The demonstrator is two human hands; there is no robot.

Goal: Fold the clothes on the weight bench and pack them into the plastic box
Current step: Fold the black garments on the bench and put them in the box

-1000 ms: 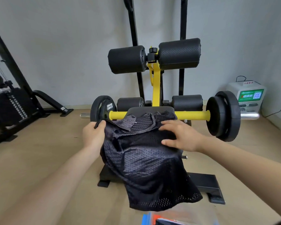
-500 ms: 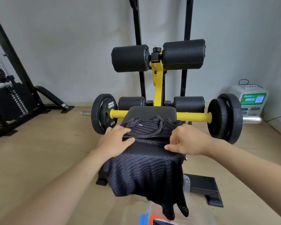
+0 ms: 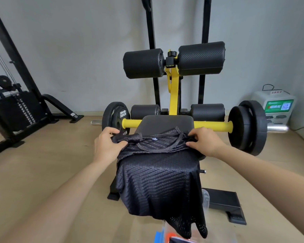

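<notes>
Obs: black mesh shirt (image 3: 158, 181) lies draped over the near end of the tabletop (image 3: 165, 122); collar end up on the pad, hem hanging off the front edge toward the floor; lowest hem corner dangles over the plastic box (image 3: 159, 237) at the bottom of the view; contact there cannot be told; box mostly cut off

Hands: left hand (image 3: 107, 144) pinches the shirt's left shoulder, fingers curled round bunched fabric; right hand (image 3: 204, 142) pinches the right shoulder likewise; hands well apart, one each side of the collar

Judgement: spreading step, ahead of the first fold; nothing of this shirt folded or packed yet

Risks: most of the fabric hangs off the pad, so its weight could drag the shirt forward if either pinch loosens; the pad looks narrower than the shirt, so the sides droop and a fold may come out crooked; mesh is crumpled at the left shoulder and may fold in a lump; yellow bar (image 3: 212, 124) sits just behind the right hand, so fabric could snag if pulled farther back
</notes>
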